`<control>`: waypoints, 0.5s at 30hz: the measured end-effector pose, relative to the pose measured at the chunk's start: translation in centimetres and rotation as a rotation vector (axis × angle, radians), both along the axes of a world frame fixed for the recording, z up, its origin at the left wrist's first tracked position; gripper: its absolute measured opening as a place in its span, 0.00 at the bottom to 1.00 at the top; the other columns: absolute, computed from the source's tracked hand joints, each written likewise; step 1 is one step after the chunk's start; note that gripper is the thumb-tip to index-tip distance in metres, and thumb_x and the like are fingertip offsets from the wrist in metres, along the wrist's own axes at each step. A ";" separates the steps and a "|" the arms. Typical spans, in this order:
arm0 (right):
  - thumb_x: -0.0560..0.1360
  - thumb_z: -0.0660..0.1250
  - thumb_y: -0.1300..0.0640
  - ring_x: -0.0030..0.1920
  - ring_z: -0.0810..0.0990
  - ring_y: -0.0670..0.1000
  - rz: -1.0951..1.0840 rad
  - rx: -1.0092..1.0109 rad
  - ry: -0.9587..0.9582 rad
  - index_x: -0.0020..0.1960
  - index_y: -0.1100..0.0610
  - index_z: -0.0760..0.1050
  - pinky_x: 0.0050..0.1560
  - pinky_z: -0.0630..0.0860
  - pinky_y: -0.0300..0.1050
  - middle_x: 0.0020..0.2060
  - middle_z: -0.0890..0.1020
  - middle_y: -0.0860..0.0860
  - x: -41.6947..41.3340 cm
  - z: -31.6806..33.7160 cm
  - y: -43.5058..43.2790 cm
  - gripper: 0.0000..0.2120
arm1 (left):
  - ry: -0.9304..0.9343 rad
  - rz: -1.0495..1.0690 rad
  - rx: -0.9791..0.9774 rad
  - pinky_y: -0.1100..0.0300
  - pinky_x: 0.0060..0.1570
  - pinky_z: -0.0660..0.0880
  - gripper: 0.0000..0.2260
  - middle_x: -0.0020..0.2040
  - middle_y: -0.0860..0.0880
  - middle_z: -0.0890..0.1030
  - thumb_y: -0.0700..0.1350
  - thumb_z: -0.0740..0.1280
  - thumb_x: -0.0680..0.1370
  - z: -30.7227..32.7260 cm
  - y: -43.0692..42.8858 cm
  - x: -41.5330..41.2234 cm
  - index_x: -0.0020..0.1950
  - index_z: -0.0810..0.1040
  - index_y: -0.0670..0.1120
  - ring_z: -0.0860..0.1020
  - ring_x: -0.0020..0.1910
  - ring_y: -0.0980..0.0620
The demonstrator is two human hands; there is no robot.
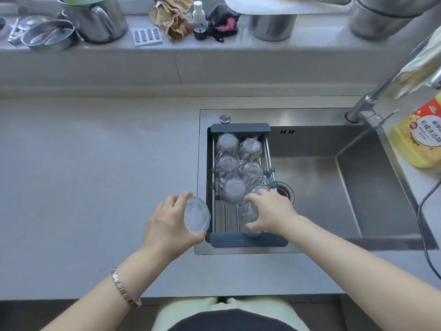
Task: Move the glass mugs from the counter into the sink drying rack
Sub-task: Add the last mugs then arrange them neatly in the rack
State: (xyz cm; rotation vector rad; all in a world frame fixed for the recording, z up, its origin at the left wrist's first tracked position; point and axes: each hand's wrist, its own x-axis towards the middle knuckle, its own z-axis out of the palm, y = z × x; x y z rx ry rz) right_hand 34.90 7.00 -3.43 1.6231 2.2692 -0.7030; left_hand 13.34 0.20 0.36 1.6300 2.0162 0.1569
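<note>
Head view: each hand's fingers (188,195) apparently wrap a mug (197,215).

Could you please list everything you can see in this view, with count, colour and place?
glass mugs in rack: about six, clear, upside down in the drying rack
drying rack: one, dark grey ends, across the sink's left side
sink: one, steel, right of the counter
counter: one, pale grey, left of the sink
faucet: one, steel, behind the sink
detergent bottle: one, yellow, right edge
steel pots: several, on the back ledge
cloths: beige and dark, on the ledge
bracelet: one, silver, left wrist
left hand: grip on a mug beside the rack
right hand: grip on a mug over the rack's near end
</note>
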 end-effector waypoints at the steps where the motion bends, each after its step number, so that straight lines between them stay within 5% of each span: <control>1: 0.66 0.69 0.45 0.60 0.68 0.57 0.020 0.018 -0.025 0.63 0.48 0.67 0.57 0.70 0.49 0.59 0.73 0.52 -0.3 -0.2 -0.1 0.28 | 0.006 0.005 0.000 0.55 0.56 0.72 0.36 0.64 0.53 0.71 0.54 0.73 0.66 0.0 -0.1 -0.1 0.71 0.62 0.55 0.69 0.64 0.50; 5: 0.63 0.73 0.46 0.56 0.71 0.60 0.095 0.166 -0.057 0.61 0.52 0.70 0.44 0.75 0.48 0.55 0.75 0.54 -0.9 -0.4 -1.0 0.29 | 0.028 0.025 0.007 0.54 0.55 0.73 0.36 0.63 0.52 0.71 0.55 0.73 0.66 0.0 -0.2 -0.4 0.71 0.62 0.55 0.70 0.64 0.49; 7: 0.47 0.80 0.45 0.42 0.78 0.59 0.156 0.201 -0.115 0.49 0.52 0.78 0.25 0.73 0.43 0.43 0.80 0.53 -1.1 -0.5 -1.6 0.32 | 0.032 0.023 0.005 0.54 0.55 0.73 0.36 0.64 0.52 0.71 0.56 0.73 0.66 -0.1 -0.1 -0.5 0.71 0.62 0.55 0.70 0.64 0.49; 9: 0.37 0.80 0.44 0.33 0.78 0.56 0.151 0.228 -0.120 0.40 0.51 0.79 0.17 0.67 0.37 0.35 0.80 0.51 -1.2 -1.2 -1.7 0.33 | 0.037 0.021 -0.004 0.54 0.55 0.72 0.36 0.64 0.52 0.71 0.56 0.73 0.66 -0.1 0.1 -0.5 0.71 0.62 0.55 0.69 0.64 0.49; 13: 0.39 0.79 0.45 0.35 0.78 0.56 0.217 0.205 -0.087 0.41 0.51 0.79 0.17 0.67 0.39 0.36 0.79 0.52 -1.6 -2.0 -1.4 0.31 | 0.028 0.028 -0.003 0.54 0.55 0.72 0.36 0.64 0.52 0.71 0.55 0.73 0.66 -0.2 0.8 -0.5 0.71 0.62 0.55 0.70 0.64 0.50; 15: 0.50 0.79 0.46 0.43 0.77 0.59 0.248 0.148 0.007 0.50 0.52 0.78 0.25 0.72 0.44 0.44 0.79 0.54 -1.7 -1.8 -1.0 0.30 | 0.022 0.028 0.000 0.54 0.55 0.73 0.36 0.63 0.52 0.71 0.55 0.73 0.66 -0.3 1.0 -0.5 0.71 0.62 0.55 0.70 0.64 0.49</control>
